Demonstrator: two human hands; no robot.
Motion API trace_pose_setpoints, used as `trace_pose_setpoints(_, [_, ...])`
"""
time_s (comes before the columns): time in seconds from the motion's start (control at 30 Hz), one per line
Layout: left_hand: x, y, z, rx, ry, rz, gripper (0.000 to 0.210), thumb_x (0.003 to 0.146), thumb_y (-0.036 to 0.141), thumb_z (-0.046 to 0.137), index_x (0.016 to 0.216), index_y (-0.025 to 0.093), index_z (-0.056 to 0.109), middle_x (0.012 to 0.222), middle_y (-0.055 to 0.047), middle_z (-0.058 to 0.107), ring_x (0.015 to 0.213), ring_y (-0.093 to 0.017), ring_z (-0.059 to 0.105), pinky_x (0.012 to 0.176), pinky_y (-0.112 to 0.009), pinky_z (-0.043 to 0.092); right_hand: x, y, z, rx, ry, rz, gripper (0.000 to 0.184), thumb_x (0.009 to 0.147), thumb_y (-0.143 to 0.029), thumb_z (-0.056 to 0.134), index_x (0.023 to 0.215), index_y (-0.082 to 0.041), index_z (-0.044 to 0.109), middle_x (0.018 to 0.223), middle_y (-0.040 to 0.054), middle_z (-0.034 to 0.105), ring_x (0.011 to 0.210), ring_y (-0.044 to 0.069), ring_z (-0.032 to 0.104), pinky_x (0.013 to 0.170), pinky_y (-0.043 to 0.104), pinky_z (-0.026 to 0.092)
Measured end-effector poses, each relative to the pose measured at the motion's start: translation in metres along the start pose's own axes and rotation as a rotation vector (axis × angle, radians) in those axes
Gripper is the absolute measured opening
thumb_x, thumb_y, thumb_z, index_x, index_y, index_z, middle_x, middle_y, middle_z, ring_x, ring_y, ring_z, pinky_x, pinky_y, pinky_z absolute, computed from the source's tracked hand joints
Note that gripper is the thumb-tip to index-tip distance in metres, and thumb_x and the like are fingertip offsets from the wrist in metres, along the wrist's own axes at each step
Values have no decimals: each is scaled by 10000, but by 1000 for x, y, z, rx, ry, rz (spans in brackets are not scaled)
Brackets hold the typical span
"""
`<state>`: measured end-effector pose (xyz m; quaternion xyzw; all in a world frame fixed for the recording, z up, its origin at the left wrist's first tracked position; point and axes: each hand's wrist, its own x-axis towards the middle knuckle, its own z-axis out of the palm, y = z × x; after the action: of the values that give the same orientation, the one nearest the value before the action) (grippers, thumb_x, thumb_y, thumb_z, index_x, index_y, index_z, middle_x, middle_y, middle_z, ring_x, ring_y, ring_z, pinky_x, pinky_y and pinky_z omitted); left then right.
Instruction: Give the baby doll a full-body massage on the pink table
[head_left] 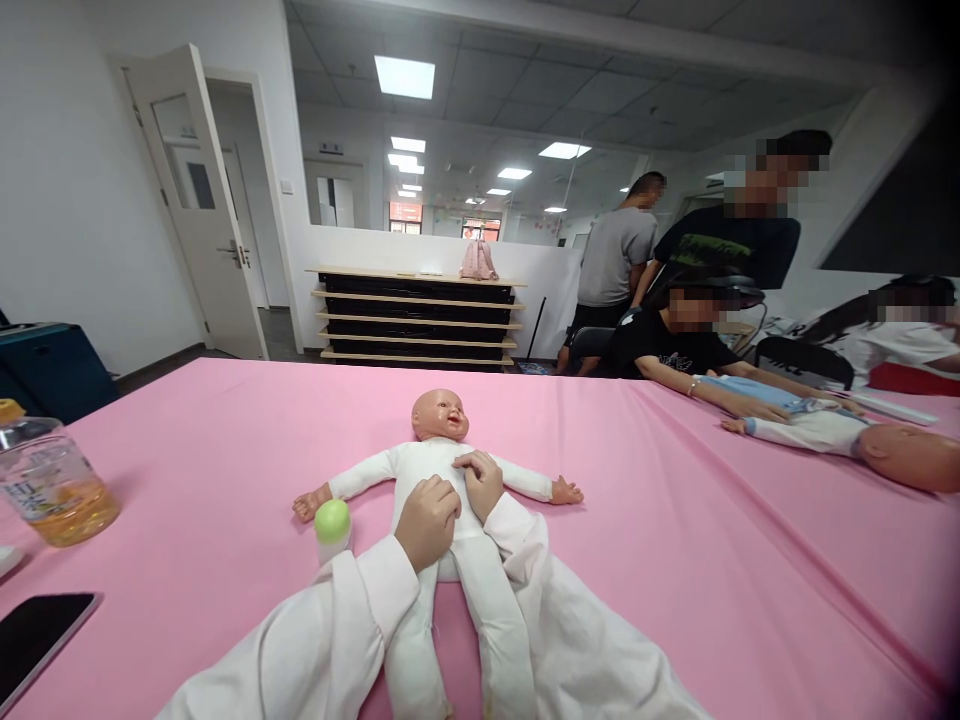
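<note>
A baby doll (409, 590) with a white cloth body lies face up on the pink-covered table, arms spread and head away from me. My left hand (429, 522) rests on its belly, fingers curled inward and their tips hidden. On the doll's chest lies my right hand (482, 483), its fingers loosely bent and slightly apart, with nothing visible in them. Both of my arms are in white sleeves. Beside the doll's hand at left stands a small white bottle with a green cap (332, 523), partly behind my left sleeve.
At the left are a bottle of amber liquid (71, 490) and a dark-screened phone (41, 640). Across the pink table (645, 560), a seated person handles another doll (825, 425). Two people stand behind. A shelf stack (416, 315) with a pink backpack (478, 261) stands beyond.
</note>
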<state>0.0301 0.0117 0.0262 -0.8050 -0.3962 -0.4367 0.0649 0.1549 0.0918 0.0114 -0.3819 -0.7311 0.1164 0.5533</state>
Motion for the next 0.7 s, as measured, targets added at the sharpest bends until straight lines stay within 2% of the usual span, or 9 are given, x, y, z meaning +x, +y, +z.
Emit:
trace_pose_setpoints(0.17, [1, 2, -2, -84, -140, 286, 201, 718, 52, 409, 671, 175, 561, 677, -24, 584, 672, -149, 481, 615, -280, 360, 2, -9, -2, 112, -243, -217, 371, 684, -30, 366, 766, -220, 674, 866, 27, 689, 888, 168, 606, 821, 361, 455])
trace_pose_setpoints(0.23, [2, 2, -3, -152, -191, 321, 229, 710, 45, 400, 732, 174, 587, 736, -27, 614, 708, -140, 515, 649, -269, 389, 2, -8, -2, 106, -299, -218, 396, 706, -36, 361, 819, -235, 683, 938, 15, 689, 995, 172, 585, 889, 387, 434])
trace_pose_setpoints(0.3, [3, 3, -5, -209, -232, 299, 269, 707, 33, 390, 790, 174, 603, 802, -28, 638, 761, -133, 542, 700, -262, 410, 3, -3, -1, 68, -309, -172, 406, 717, -51, 366, 867, -249, 687, 1011, 8, 676, 1086, 182, 546, 952, 420, 398])
trace_pose_setpoints(0.37, [4, 4, -6, -232, -251, 242, 299, 718, 26, 385, 833, 183, 611, 854, -19, 654, 808, -135, 554, 743, -272, 415, 4, 3, 2, 31, -268, -98, 392, 725, -77, 377, 890, -247, 690, 1085, 17, 650, 1132, 194, 518, 990, 439, 371])
trace_pose_setpoints(0.47, [5, 4, -5, -209, -224, 131, 301, 722, 24, 397, 834, 195, 617, 869, -12, 658, 854, -153, 552, 795, -311, 404, 5, 13, 5, 21, -135, 35, 355, 744, -121, 375, 875, -214, 692, 1121, 54, 631, 1105, 194, 539, 986, 418, 389])
trace_pose_setpoints(0.6, [3, 2, -3, -119, -81, -49, 258, 691, 6, 410, 760, 176, 592, 823, -40, 629, 835, -176, 522, 768, -331, 399, 4, 16, 5, 16, 36, 124, 312, 711, -130, 386, 785, -205, 680, 948, 52, 682, 954, 187, 599, 891, 375, 450])
trace_pose_setpoints(0.7, [1, 1, -2, -23, 6, -106, 220, 694, 7, 405, 683, 170, 554, 725, -47, 584, 750, -179, 482, 680, -318, 388, 1, 8, 1, 3, 98, 98, 289, 675, -97, 373, 662, -203, 642, 770, 38, 679, 807, 178, 606, 781, 343, 472])
